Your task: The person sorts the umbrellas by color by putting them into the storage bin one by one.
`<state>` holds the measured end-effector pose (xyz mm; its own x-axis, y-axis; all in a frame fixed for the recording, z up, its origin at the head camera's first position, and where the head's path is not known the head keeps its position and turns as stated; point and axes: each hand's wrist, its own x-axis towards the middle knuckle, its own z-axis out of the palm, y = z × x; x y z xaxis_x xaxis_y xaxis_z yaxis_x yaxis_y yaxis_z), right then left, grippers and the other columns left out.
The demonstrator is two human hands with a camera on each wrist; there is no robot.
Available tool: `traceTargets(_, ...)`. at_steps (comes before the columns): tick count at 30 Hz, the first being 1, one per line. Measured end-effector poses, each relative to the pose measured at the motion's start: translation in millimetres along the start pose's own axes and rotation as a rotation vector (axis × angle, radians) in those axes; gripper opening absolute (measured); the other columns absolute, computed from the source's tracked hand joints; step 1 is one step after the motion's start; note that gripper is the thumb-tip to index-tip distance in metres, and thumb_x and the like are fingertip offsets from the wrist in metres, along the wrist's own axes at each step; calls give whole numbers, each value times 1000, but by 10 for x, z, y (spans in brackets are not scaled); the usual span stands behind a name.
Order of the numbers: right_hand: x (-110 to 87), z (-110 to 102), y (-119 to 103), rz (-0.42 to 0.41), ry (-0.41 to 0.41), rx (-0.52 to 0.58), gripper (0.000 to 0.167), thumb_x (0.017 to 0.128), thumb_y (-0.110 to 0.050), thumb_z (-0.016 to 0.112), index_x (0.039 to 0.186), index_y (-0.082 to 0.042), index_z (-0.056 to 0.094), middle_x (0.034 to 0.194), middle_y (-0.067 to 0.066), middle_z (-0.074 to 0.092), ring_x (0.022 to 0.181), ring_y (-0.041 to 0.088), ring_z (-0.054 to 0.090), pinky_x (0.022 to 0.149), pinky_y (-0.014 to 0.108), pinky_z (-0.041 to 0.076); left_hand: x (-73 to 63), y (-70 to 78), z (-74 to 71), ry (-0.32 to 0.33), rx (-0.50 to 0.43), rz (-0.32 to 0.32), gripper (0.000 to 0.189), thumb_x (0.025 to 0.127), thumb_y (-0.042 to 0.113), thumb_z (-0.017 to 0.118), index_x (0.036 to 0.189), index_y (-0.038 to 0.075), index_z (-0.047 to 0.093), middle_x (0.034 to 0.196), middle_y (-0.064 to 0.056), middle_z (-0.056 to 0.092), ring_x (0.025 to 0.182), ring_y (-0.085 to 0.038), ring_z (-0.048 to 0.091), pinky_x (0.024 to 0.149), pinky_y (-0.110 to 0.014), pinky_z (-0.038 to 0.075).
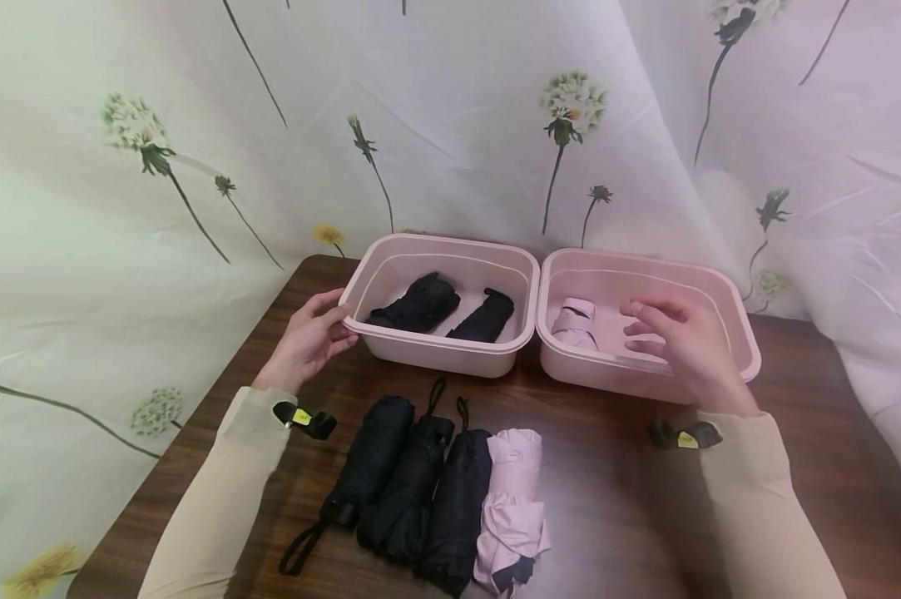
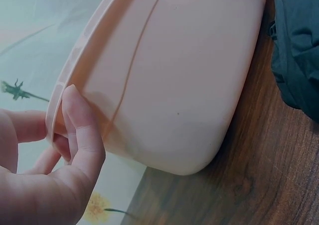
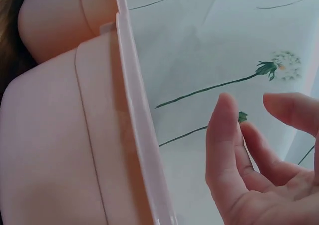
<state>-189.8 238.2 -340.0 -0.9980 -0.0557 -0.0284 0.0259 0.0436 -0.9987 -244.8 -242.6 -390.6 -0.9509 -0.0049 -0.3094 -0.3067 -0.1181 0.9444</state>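
Note:
My left hand (image 1: 308, 337) holds the left end of a pink plastic bin (image 1: 435, 351), its thumb and fingers (image 2: 82, 120) pinching the rim in the left wrist view. Two folded black umbrellas, one wider (image 1: 423, 304) and one slimmer (image 1: 486, 318), lie inside that bin. Over a second pink bin (image 1: 607, 373) hovers my right hand (image 1: 693, 345), fingers loosely bent, nothing between them. A folded pink umbrella (image 1: 574, 323) rests at the left side of the second bin. The right wrist view shows the right hand's fingers apart beyond the bin's rim (image 3: 137, 115).
In front of the bins, three folded black umbrellas (image 1: 371, 462) lie side by side on the dark wooden table (image 1: 607, 499). A folded pink umbrella (image 1: 513, 499) lies at their right. A white dandelion-print cloth (image 1: 457, 125) hangs behind the bins.

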Motion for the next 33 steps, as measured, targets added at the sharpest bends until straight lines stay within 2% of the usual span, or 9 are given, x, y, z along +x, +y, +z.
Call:
traceTargets(5,-118,58,-49,-20,-35,-10,23,93,-24,65,111,-9,60,96,-6,70,78,10,67,69,25,59,6,-15,2,-1,-4,3,53,100,18,52,149,19,32,131,-14,41,73,-10,63,70,-23,57)
traceTargets(11,-285,181,-86,-78,-46,-100,16,95,-21,63,108,-13,62,94,-8,71,77,10,67,69,26,59,15,-20,-7,-5,-16,7,53,100,19,53,149,19,31,127,-14,42,73,-9,63,69,-22,57)
traceTargets(14,-363,242,-54,-88,-72,-149,19,95,-21,63,112,-13,62,96,-9,69,79,11,68,72,27,59,15,-16,-10,-5,-16,7,53,100,19,53,149,19,31,125,-12,43,73,-9,63,70,-23,57)
traceTargets(17,-432,299,8,-92,-115,-183,27,95,-18,62,119,-6,58,100,-5,67,80,13,69,73,31,60,14,-9,-10,-5,-13,5,54,100,19,53,149,19,31,125,-12,43,73,-10,63,70,-23,57)
traceTargets(22,-534,404,148,-74,-158,-284,38,96,-13,59,129,4,50,104,12,63,84,18,68,70,34,60,8,5,-2,-10,-8,3,55,100,19,53,149,19,30,128,-12,41,75,-10,63,72,-22,57)
traceTargets(25,-609,495,255,-46,-199,-358,43,95,-14,61,131,3,47,106,19,61,86,24,66,68,33,59,3,13,2,-11,-16,4,55,100,19,53,149,19,30,130,-13,41,76,-10,64,72,-22,57)
traceTargets(29,-726,658,430,22,-237,-448,50,91,-23,68,133,-6,46,108,15,63,83,26,66,65,32,58,-8,20,17,-10,-32,8,54,100,17,52,149,18,30,133,-14,39,76,-9,65,71,-22,58)
traceTargets(33,-833,835,598,105,-224,-528,59,87,-31,72,135,-9,45,109,10,63,81,19,65,64,29,56,-13,17,38,-12,-27,13,53,100,16,51,149,17,29,135,-15,38,76,-9,66,72,-22,58)
